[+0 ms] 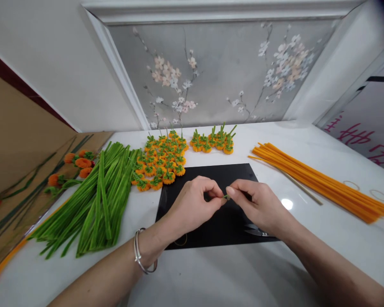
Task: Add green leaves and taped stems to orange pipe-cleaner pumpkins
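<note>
Above the black mat [208, 230], my left hand [198, 200] and my right hand [259, 202] meet fingertip to fingertip. Both are closed in a pinch on a short green chenille stem [226, 197], mostly hidden by the fingers. Partly covered by my right hand, a pair of scissors [256, 230] lies on the mat. A thin rubber band [180, 240] rests on the mat below my left wrist. Beyond my left hand stand many small orange chenille pumpkins [160, 162] with green tops.
Long green chenille stems [104, 196] are heaped at the left. Orange chenille stems [316, 181] lie at the right beside a thin stick [302, 186] and two rubber bands [379, 195]. More pumpkins with upright green stems [220, 143] stand near the wall. Orange flowers [83, 163] lie far left.
</note>
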A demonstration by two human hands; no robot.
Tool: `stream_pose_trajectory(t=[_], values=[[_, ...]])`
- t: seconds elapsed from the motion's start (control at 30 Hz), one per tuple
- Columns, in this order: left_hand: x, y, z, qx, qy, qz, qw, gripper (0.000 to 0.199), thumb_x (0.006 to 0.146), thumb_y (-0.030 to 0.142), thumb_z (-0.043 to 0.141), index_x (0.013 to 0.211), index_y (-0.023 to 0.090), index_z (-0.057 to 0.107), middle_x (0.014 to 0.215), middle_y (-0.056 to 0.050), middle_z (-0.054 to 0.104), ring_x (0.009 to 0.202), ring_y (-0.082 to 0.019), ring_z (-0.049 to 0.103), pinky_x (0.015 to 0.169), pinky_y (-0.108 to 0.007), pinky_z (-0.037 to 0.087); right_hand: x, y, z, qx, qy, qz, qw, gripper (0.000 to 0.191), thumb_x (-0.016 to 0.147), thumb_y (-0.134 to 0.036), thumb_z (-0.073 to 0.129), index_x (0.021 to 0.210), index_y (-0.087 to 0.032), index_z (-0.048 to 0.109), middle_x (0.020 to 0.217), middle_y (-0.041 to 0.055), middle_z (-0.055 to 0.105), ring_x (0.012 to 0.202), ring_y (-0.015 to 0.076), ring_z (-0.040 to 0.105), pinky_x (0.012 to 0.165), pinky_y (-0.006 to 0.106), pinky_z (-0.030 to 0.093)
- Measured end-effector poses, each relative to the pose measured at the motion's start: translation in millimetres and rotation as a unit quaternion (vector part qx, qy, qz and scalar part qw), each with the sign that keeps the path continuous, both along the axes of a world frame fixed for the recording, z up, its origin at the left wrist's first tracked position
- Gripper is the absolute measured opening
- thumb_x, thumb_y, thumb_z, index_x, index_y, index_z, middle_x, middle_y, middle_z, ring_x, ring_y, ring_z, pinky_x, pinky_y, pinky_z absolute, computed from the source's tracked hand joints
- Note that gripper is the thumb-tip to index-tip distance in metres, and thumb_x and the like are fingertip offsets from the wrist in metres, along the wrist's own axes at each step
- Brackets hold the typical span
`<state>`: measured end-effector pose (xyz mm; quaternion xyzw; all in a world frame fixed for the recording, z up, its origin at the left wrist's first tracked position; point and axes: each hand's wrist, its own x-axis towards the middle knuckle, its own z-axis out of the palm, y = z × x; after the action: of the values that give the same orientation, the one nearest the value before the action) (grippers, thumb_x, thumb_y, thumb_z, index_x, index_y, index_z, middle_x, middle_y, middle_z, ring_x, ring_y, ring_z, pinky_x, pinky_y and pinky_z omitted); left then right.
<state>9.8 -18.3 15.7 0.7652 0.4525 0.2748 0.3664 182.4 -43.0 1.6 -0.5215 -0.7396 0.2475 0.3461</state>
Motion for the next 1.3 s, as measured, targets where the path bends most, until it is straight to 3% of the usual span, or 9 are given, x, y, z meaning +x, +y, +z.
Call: stream_pose_trajectory(t=[0.1,0.27,0.37,0.43,0.53,0.73,0.93,1.17,1.3], values=[[-1.4,0.0,-1.0,0.013,0.023,-0.005,1.000,0.008,0.071,0.022,0.065,0.065,0.018,0.063,0.068,0.000,0.065,0.082,-0.017,0.060,0.073,-0.026,0.044,-1.6,-0.3,-2.0,0.010,0.002,0.003,1.000,0.024,0.090,-0.025,0.046,0.068,-0.019,0.056,0.059,-0.0030,0.054,0.052,0.0102,0.046,0.050,0.021,0.034],[-10.8,11.4,8.0,-0.174,-0.002,-0.143,0.974,0.028,0.082,0.037,0.056,0.089,0.014,0.070,0.080,-0.004,0.070,0.071,-0.014,0.061,0.065,-0.023,0.046,0.0,-1.3,-0.8,0.023,0.012,0.022,0.999,0.020,0.089,-0.020,0.047,0.072,-0.019,0.058,0.066,-0.0016,0.059,0.058,0.0114,0.051,0.054,0.022,0.037],[-15.9,18.8,13.0,-0.222,-0.021,-0.209,0.952,0.033,0.087,0.034,0.048,0.082,0.012,0.072,0.081,-0.007,0.071,0.074,-0.013,0.061,0.069,-0.022,0.045,0.0,-1.5,0.5,0.016,0.023,0.039,0.999,0.021,0.089,-0.020,0.047,0.071,-0.019,0.057,0.067,-0.0012,0.059,0.060,0.0115,0.053,0.056,0.021,0.039],[-16.7,21.1,11.7,-0.251,-0.036,-0.223,0.941,0.030,0.086,0.031,0.051,0.080,0.012,0.073,0.080,-0.007,0.072,0.074,-0.013,0.061,0.070,-0.022,0.046,-0.7,-1.5,0.7,0.021,0.025,0.043,0.999,0.021,0.089,-0.019,0.047,0.071,-0.020,0.057,0.068,-0.0013,0.060,0.061,0.0114,0.054,0.057,0.021,0.039],[-14.7,20.8,4.8,-0.264,-0.063,-0.193,0.943,0.024,0.081,0.031,0.058,0.079,0.012,0.073,0.076,-0.007,0.071,0.068,-0.012,0.061,0.066,-0.022,0.046,-1.5,-1.5,0.1,0.039,0.010,0.026,0.999,0.020,0.088,-0.020,0.049,0.070,-0.019,0.056,0.065,-0.0015,0.059,0.058,0.0112,0.052,0.055,0.021,0.038],[-8.1,16.0,1.7,-0.186,-0.054,-0.139,0.971,0.017,0.075,0.025,0.062,0.068,0.011,0.069,0.069,-0.005,0.068,0.063,-0.012,0.059,0.063,-0.023,0.046,-3.0,-1.4,-3.4,0.057,-0.015,-0.015,0.998,0.024,0.089,-0.025,0.049,0.066,-0.019,0.054,0.057,-0.0027,0.052,0.049,0.0098,0.044,0.049,0.021,0.033],[-6.8,12.2,1.1,-0.053,0.006,-0.099,0.994,0.013,0.073,0.022,0.062,0.063,0.015,0.064,0.067,-0.003,0.066,0.071,-0.016,0.063,0.070,-0.026,0.047,-6.1,-2.2,-2.8,0.012,0.002,-0.042,0.999,0.030,0.090,-0.029,0.046,0.063,-0.019,0.051,0.052,-0.0039,0.044,0.047,0.0098,0.039,0.045,0.022,0.029],[-1.9,5.8,-0.6,0.059,0.057,-0.048,0.995,0.016,0.070,0.023,0.068,0.060,0.019,0.057,0.064,0.000,0.063,0.084,-0.019,0.061,0.077,-0.028,0.045,-8.5,-2.3,-5.1,0.016,0.009,-0.061,0.998,0.030,0.090,-0.032,0.047,0.063,-0.019,0.051,0.053,-0.0037,0.047,0.048,0.0098,0.041,0.045,0.022,0.030],[-0.3,1.6,1.6,0.073,0.068,-0.031,0.994,0.015,0.071,0.024,0.068,0.061,0.019,0.058,0.068,0.000,0.064,0.086,-0.019,0.060,0.078,-0.029,0.044,-8.4,-1.8,-5.8,0.036,0.005,-0.073,0.997,0.027,0.089,-0.031,0.047,0.065,-0.019,0.054,0.054,-0.0030,0.051,0.048,0.0104,0.043,0.047,0.022,0.032]])
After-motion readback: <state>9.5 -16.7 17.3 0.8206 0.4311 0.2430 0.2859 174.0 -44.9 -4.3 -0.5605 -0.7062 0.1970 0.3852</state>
